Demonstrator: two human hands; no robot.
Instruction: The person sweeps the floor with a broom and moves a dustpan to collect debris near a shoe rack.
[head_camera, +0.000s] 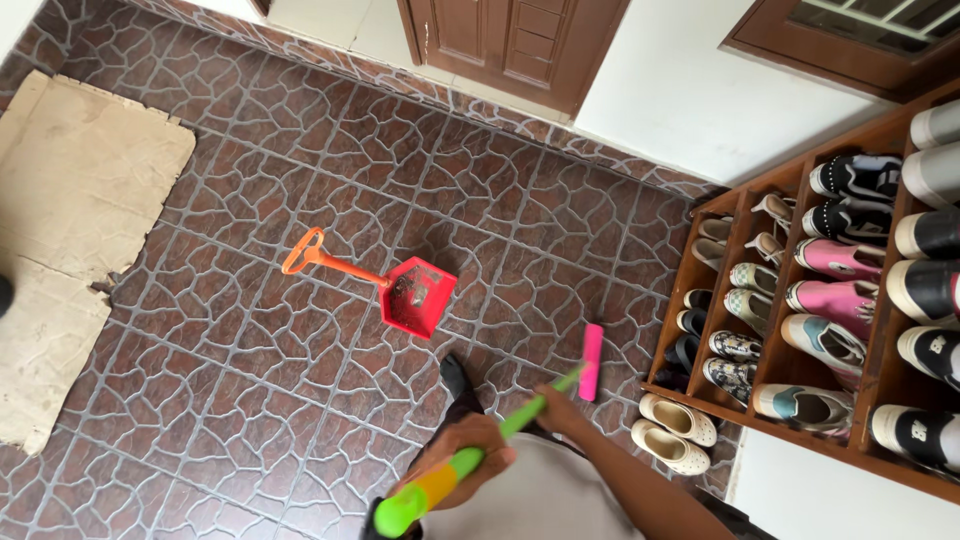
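Both hands (515, 430) grip the green broom handle (490, 445), its pink head (591, 362) seemingly touching the floor (250, 380) beside the red dustpan (418, 297)

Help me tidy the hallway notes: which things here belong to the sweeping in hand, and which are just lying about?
In use:
- green-handled broom with pink head, gripped by left hand and right hand
- red dustpan on the tiled floor

Lying about:
- flattened cardboard
- shoe rack full of shoes
- wooden door
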